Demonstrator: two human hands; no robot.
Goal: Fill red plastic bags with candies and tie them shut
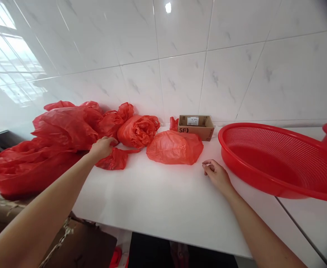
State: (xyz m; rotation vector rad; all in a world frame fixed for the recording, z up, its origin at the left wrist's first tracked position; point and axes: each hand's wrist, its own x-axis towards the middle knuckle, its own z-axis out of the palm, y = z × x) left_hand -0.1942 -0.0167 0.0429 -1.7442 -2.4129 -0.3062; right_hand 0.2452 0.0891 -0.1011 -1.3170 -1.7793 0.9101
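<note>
My left hand [102, 148] is at the left of the white table, its fingers curled down on a small red plastic bag [113, 160]. The fingertips are partly hidden, but the hand looks closed on the bag's upper part. My right hand [216, 175] hovers low over the table or rests on it; I cannot tell which. Its fingers are bent inward and no object shows in them. Just left of it lies a puffed-up red plastic bag [175, 148], apart from the fingers.
Large red bags [65, 126] are heaped at the left, beside a rolled red bag [139, 131]. A small cardboard box [199, 132] stands by the tiled wall. At the right sits a big red perforated basket [253, 178]. A large cardboard box [82, 242] is below the table's front edge.
</note>
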